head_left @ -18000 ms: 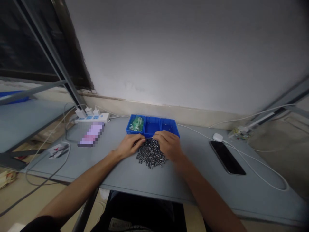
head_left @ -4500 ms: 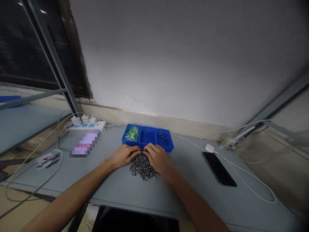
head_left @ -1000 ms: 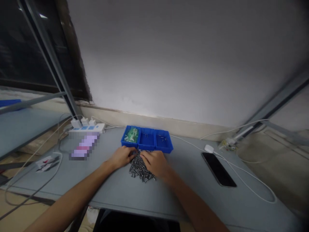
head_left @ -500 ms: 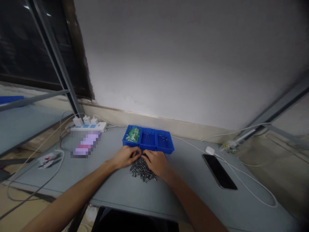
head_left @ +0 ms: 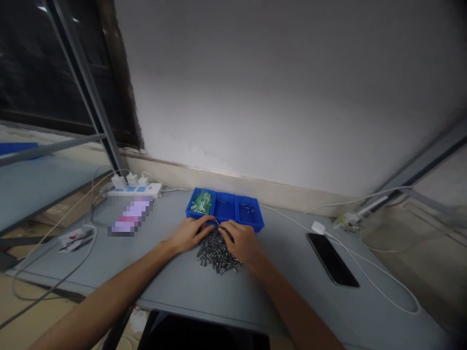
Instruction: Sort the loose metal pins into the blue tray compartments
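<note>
The pile [head_left: 218, 256] of small metal pins is located just below the centre of the frame, on the table [head_left: 182, 291]. Its upper left edge is bordered by the left hand [head_left: 188, 235]; its upper right part is overlapped by the right hand [head_left: 242, 240], which is therefore judged the nearer. The fingertips of both hands are set close together above the pile's upper edge, the palms being kept apart. Between them a thin bright pin [head_left: 218, 222] is seen, its long axis slanted from upper left to lower right; by which hand it is gripped, and how firmly, cannot be told. No common axis is shared by the pins in the pile. Directly above the fingertips in the frame, the middle bin [head_left: 225, 213] is placed, flanked by the left bin [head_left: 192, 215] and the right bin [head_left: 251, 226]; a few pins are contained in the middle and right ones.
</note>
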Tool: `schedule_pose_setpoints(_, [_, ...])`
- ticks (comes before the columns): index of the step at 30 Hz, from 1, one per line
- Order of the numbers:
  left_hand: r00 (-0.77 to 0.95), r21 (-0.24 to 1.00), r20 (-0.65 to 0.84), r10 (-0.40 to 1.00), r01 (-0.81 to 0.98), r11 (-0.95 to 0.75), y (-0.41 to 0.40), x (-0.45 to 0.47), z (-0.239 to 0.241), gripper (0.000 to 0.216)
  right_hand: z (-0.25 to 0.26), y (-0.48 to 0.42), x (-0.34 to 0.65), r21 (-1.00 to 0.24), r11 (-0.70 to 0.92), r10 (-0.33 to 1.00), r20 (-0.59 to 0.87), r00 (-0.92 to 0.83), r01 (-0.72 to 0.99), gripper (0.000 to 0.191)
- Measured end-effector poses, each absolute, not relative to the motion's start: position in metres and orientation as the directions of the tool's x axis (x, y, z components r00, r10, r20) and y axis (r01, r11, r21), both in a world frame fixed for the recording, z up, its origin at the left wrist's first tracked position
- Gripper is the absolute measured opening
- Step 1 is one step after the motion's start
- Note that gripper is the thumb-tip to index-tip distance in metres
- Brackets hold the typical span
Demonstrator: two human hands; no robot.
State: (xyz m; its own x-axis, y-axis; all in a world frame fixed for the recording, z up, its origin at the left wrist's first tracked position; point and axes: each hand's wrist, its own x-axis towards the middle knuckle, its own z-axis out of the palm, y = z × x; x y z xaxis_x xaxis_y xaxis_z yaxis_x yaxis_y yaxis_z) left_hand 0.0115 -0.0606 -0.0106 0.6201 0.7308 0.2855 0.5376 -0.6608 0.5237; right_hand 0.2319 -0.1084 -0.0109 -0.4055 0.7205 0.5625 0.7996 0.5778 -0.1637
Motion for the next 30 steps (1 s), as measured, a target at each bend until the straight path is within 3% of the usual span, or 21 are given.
schedule_pose_setpoints(10, [0.629,0.465,0.322,0.708,0.546,-0.697,-0.0577,0.0111,-0.0130,0.033,-0.0169,-0.1051,0.2337,-0.169,0.591,0.700,0.593,-0.398,0.789,0.023])
schedule_pose_setpoints(18, [0.625,0.498,0.346,0.700,0.509,-0.702,-0.0582,0.0094,-0.0142,0.026,-0.0164,-0.1040,0.2356,-0.178,0.565,0.727,0.569,-0.384,0.806,0.023])
schedule_pose_setpoints(26, [0.652,0.518,0.358,0.669,0.457,-0.723,-0.0601,0.0092,-0.0120,0.023,-0.0158,-0.1042,0.2336,-0.165,0.549,0.747,0.537,-0.392,0.820,0.035])
schedule_pose_setpoints(30, [0.617,0.529,0.368,0.695,0.476,-0.703,-0.0601,0.0092,-0.0112,0.023,-0.0142,-0.1056,0.2330,-0.219,0.542,0.766,0.527,-0.369,0.811,0.024])
